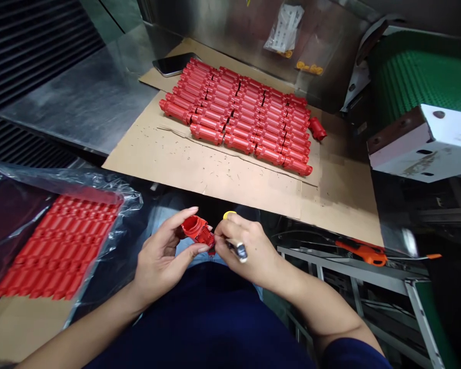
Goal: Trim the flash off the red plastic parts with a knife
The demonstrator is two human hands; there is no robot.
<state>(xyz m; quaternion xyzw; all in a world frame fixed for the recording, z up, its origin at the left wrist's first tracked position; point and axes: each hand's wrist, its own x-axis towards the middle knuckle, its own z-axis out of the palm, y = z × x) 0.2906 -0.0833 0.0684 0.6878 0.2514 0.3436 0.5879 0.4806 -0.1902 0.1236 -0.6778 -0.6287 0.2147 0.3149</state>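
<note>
Lower centre: left hand (162, 251) clamps the red plastic housing (198, 230), slanting down-right. Right hand (249, 243), fingers round a tool (241, 250), meets its lower end.

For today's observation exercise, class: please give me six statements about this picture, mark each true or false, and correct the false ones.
1. The left hand holds a red part. True.
2. The right hand is empty. False: the right hand grips a slim tool.
3. The phone lies on top of the red rows. False: the phone lies beside them, at their far left.
4. One red piece lies just right of the rows. True.
5. The belt at upper right is blue. False: the belt is green.
6. An orange tool is right of the right hand. True.
</note>
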